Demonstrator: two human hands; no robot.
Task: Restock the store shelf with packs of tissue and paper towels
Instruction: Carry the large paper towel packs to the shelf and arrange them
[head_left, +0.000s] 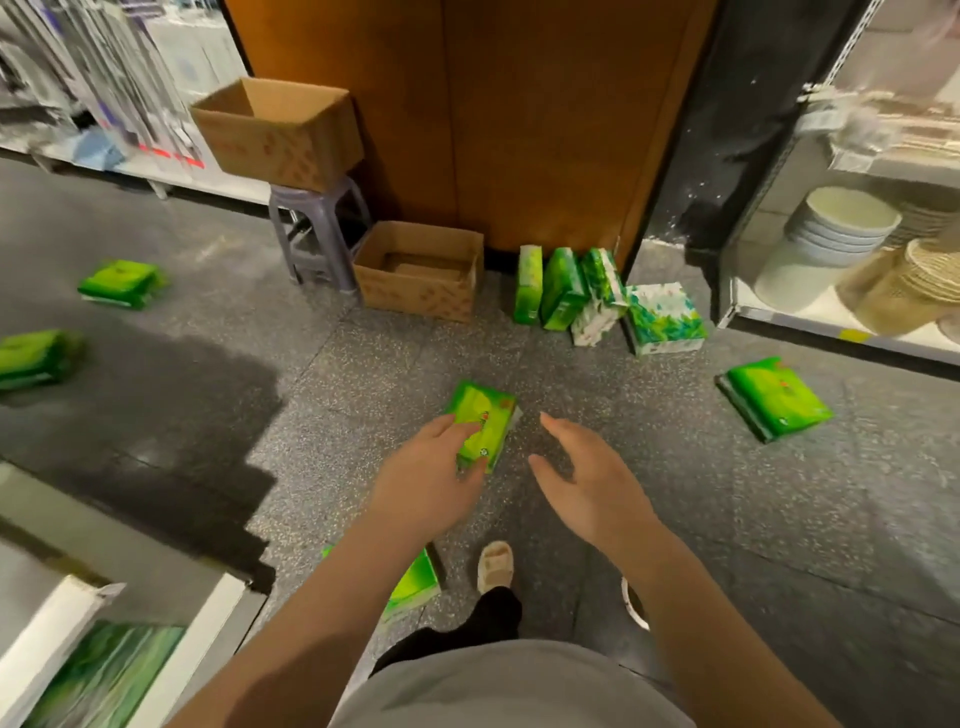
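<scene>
Left grip (426, 480) pinching the near left edge of a glossy green rectangular tissue pack (485, 423), thumb underneath, long axis pointing away and slightly right above the speckled floor (649, 467). Right grip (587, 483) just beside, fingers spread, holding nothing. Farther off, three plastic-wrapped packs (563, 293) upright against a wooden panel (519, 114), beside an open cardboard box (421, 270).

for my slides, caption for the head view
Left hand holds a green tissue pack; right hand open beside it.

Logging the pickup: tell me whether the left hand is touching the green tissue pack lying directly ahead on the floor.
Touching. The head view shows the left hand with fingers over the green tissue pack, thumb at its near edge.
</scene>
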